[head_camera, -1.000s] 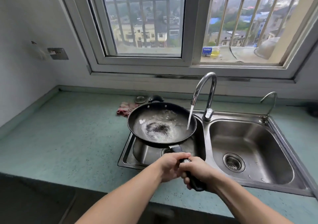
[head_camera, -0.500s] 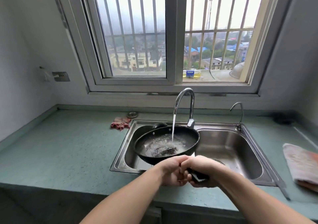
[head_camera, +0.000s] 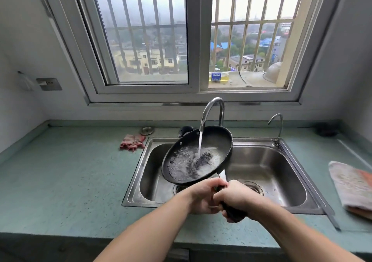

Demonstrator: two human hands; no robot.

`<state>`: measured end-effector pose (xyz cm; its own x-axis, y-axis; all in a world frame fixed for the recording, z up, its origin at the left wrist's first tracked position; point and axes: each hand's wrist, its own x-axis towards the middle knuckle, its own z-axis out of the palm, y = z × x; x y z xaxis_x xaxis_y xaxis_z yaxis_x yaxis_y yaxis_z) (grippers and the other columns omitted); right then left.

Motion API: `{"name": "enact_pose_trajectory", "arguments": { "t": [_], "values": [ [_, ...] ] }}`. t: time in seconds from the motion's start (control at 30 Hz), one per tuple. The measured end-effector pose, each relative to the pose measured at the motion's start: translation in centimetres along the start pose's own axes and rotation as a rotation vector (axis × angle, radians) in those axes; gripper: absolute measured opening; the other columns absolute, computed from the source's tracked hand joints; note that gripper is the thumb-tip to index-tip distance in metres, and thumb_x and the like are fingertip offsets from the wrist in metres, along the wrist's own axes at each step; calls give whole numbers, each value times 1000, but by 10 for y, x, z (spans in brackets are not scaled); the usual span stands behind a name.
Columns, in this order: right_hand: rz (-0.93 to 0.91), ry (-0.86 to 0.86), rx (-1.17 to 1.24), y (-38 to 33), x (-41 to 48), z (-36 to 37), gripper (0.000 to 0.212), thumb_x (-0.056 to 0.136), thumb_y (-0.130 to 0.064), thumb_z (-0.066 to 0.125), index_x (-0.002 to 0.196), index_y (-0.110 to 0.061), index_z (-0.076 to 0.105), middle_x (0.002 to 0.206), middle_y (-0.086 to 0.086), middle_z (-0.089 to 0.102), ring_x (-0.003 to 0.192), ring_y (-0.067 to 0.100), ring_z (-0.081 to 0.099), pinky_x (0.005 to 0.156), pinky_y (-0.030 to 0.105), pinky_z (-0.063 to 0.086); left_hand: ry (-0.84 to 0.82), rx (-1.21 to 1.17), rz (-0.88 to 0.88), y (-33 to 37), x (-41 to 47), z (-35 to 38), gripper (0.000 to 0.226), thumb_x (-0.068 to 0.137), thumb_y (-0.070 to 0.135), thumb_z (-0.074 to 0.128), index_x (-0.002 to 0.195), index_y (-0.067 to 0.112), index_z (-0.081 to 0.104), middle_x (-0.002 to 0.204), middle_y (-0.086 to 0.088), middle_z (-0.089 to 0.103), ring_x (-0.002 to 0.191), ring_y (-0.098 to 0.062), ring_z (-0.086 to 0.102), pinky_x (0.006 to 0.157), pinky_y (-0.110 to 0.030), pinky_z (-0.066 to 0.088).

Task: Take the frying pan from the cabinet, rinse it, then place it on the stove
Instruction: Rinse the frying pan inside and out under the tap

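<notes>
A black frying pan (head_camera: pixel 213 143) hangs tilted over the left basin of the steel double sink (head_camera: pixel 267 161), its left rim lower. Water runs from the curved tap (head_camera: pixel 213 109) into the pan and pools inside it. My left hand (head_camera: pixel 203 196) and my right hand (head_camera: pixel 235 198) both grip the pan's dark handle near the sink's front edge, left hand closer to the pan. Most of the handle is hidden by my fingers.
A pink rag (head_camera: pixel 132 142) and a small metal lid (head_camera: pixel 147 130) lie on the green counter (head_camera: pixel 70 177) left of the sink. A folded cloth (head_camera: pixel 352 187) lies at the right. A thin second tap (head_camera: pixel 278 127) stands behind the right basin.
The pan has tipped from nearly level to a clear tilt, left side down, and the water has slid toward its lower side. Both hands keep their grip on the handle.
</notes>
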<state>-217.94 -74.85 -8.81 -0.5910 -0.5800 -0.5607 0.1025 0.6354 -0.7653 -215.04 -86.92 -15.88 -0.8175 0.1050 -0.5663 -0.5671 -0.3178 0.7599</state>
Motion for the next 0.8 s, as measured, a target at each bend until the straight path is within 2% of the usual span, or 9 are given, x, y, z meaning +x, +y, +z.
{"name": "enact_pose_trajectory", "arguments": {
  "t": [0.1,0.2,0.23,0.3,0.37,0.43,0.53,0.67,0.8],
  "values": [
    [23,20,-80,-4,17,-1,19,79,2,48,61,-5,51,36,6,50,28,16,48,32,19,40,-10,-29,-5,3,11,-11,18,69,35,64,63,19,59,54,2,55,50,-15,53,55,-26,41],
    [40,43,-108,-5,39,5,6,77,-1,47,75,-1,53,54,17,57,42,27,56,37,27,46,-9,-105,15,3,24,-22,15,72,29,59,63,18,60,57,0,50,54,-17,49,51,-26,40],
    [37,44,-110,-5,46,7,8,76,-2,47,79,0,54,58,18,58,47,29,58,41,31,50,-1,-119,18,4,27,-26,13,73,28,57,65,17,59,59,-1,48,55,-18,47,50,-25,40],
    [34,35,-96,-6,60,13,15,72,-3,47,82,1,56,57,18,59,51,32,59,49,40,54,16,-153,10,6,32,-36,12,72,25,55,67,14,56,58,-3,46,52,-20,47,47,-24,39],
    [33,44,-71,-7,71,18,11,69,-4,47,73,0,57,51,14,58,51,32,58,53,44,53,28,-176,2,8,37,-47,19,76,23,52,61,13,56,52,-3,46,45,-21,47,45,-24,37],
    [34,51,-53,-8,80,23,8,71,-4,47,69,-1,54,46,11,57,45,29,56,49,38,51,29,-179,-15,8,41,-58,32,85,21,44,57,12,56,46,-4,46,39,-22,46,43,-21,37],
    [31,30,-9,-9,91,31,5,74,-3,46,72,-3,50,46,10,54,38,24,51,42,27,45,11,-178,-39,9,46,-76,33,91,19,41,63,9,54,47,-5,50,40,-21,50,45,-22,41],
    [-25,20,75,-6,104,39,8,76,1,45,75,-5,49,54,13,51,41,21,50,44,29,48,-9,-133,-34,7,51,-93,25,95,19,43,80,5,57,58,-8,60,46,-21,58,46,-23,47],
    [-39,-30,148,-3,118,46,9,78,1,46,78,-6,51,53,9,50,39,18,49,43,28,47,48,-105,3,4,51,-105,24,92,17,54,73,4,60,58,-7,61,50,-19,59,50,-25,46]
  ]
}}
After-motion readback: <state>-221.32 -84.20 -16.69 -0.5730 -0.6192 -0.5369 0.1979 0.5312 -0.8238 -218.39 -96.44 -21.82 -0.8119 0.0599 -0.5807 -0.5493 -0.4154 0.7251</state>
